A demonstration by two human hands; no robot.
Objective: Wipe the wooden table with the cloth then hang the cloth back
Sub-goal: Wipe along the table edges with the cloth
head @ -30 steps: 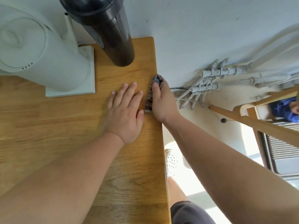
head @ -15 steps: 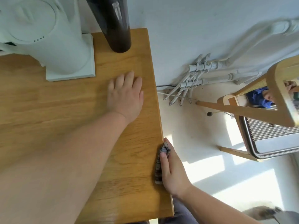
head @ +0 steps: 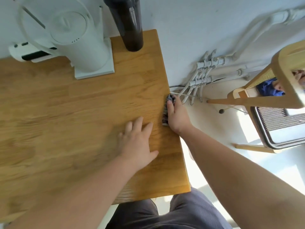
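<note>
a view from above of a wooden table (head: 82,104). the left hand (head: 137,142) lies flat on the wood, fingers straight, holding nothing. just beside it, not touching, the right hand (head: 177,116) grips a bunched, striped cloth (head: 165,114) and presses it against the table's right edge. the wiping seems under way, at the edge. hanging the cloth back is not yet done, and the place where it hangs is out of view.

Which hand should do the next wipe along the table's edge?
Right. The right hand holds the cloth against the right edge of the wooden table; the left hand lies flat on top, empty.
</note>
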